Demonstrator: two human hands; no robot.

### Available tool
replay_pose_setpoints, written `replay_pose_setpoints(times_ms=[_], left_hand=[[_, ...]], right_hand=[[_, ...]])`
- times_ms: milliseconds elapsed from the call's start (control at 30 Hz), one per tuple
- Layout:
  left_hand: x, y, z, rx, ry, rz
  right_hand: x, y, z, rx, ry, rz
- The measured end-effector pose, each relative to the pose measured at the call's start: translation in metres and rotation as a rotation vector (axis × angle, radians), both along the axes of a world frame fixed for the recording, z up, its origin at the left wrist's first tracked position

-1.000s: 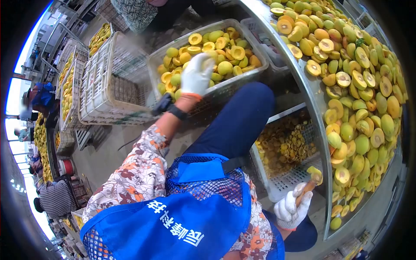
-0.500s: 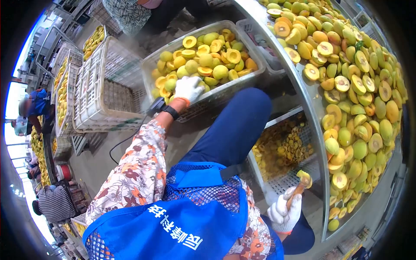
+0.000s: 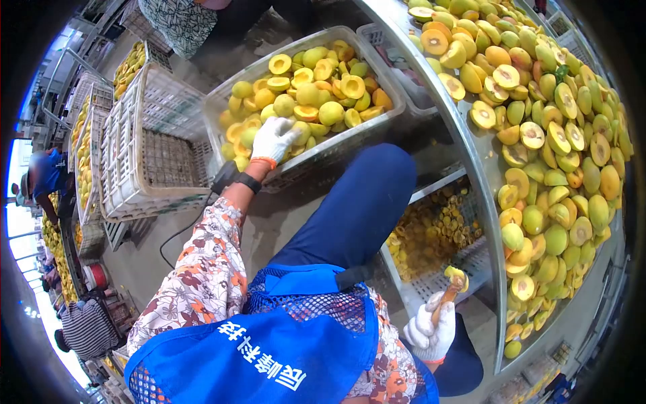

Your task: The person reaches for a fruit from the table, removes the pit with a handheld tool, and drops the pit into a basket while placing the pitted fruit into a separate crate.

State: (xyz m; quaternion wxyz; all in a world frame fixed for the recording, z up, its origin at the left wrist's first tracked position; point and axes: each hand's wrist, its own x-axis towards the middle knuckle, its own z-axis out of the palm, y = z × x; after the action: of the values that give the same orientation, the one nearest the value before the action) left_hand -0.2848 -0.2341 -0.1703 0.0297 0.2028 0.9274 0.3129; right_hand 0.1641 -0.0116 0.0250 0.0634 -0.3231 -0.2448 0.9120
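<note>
My left hand [image 3: 274,139], in a white glove with an orange cuff, reaches into a pale plastic bin [image 3: 214,121] of yellow peach halves [image 3: 306,93]. Its fingers are bent and close together against the fruit near the bin's front side; what lies under them is hidden. Low on the right, my right hand [image 3: 431,326], also gloved, is closed around a wooden-handled tool [image 3: 446,301]. A yellow-green bit of peach [image 3: 455,274] sits at the tool's upper end, hiding its tip. That hand is beside the metal table's edge, apart from the fruit on it.
A metal-rimmed table [image 3: 486,222] heaped with cut peaches curves along my right. Beneath it stands a crate [image 3: 471,259] holding pits and scraps. Stacked white crates [image 3: 121,161] stand left of the bin, with a cable [image 3: 176,236] nearby. Other people [image 3: 50,174] are at the left and top.
The view has shifted slightly, moving the bin and crates left. My left hand remains at the fruit in the bin. My right hand still grips the tool, its position nearly the same.
</note>
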Motion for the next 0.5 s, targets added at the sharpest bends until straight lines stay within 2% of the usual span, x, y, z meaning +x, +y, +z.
replay_pose_setpoints(times_ms=[33, 100, 133, 167, 233, 267, 300, 367, 467, 500], left_hand=[[-0.001, 0.0, 0.007, -0.093, 0.039, -0.032], [-0.014, -0.005, 0.009, -0.119, -0.006, -0.154], [-0.027, -0.004, 0.013, -0.284, -0.026, -0.24], [-0.033, 0.006, 0.031, -0.283, -0.021, -0.242], [-0.04, 0.034, 0.069, -0.476, 0.035, -0.37], [-0.05, 0.047, 0.066, -0.404, 0.109, -0.35], [-0.058, 0.064, 0.061, -0.298, 0.065, -0.297], [-0.07, 0.106, 0.036, -0.075, 0.293, -0.322], [-0.083, 0.156, 0.014, 0.005, 0.402, -0.402], [-0.088, 0.167, 0.01, -0.089, 0.345, -0.411]], right_hand=[[-0.003, 0.001, -0.002, -0.001, -0.008, 0.002], [-0.007, 0.001, -0.005, -0.013, 0.001, 0.002], [-0.008, 0.0, -0.004, -0.029, -0.001, 0.002], [-0.01, -0.001, -0.005, -0.027, 0.005, -0.001], [-0.014, -0.001, -0.005, -0.042, -0.007, -0.005], [-0.015, -0.001, -0.006, -0.039, -0.007, -0.005], [-0.015, -0.001, -0.007, -0.022, -0.013, 0.0], [-0.014, -0.001, -0.007, 0.003, -0.025, 0.006], [-0.012, -0.004, -0.004, -0.04, -0.085, -0.065], [-0.01, -0.004, -0.002, -0.034, -0.089, -0.07]])
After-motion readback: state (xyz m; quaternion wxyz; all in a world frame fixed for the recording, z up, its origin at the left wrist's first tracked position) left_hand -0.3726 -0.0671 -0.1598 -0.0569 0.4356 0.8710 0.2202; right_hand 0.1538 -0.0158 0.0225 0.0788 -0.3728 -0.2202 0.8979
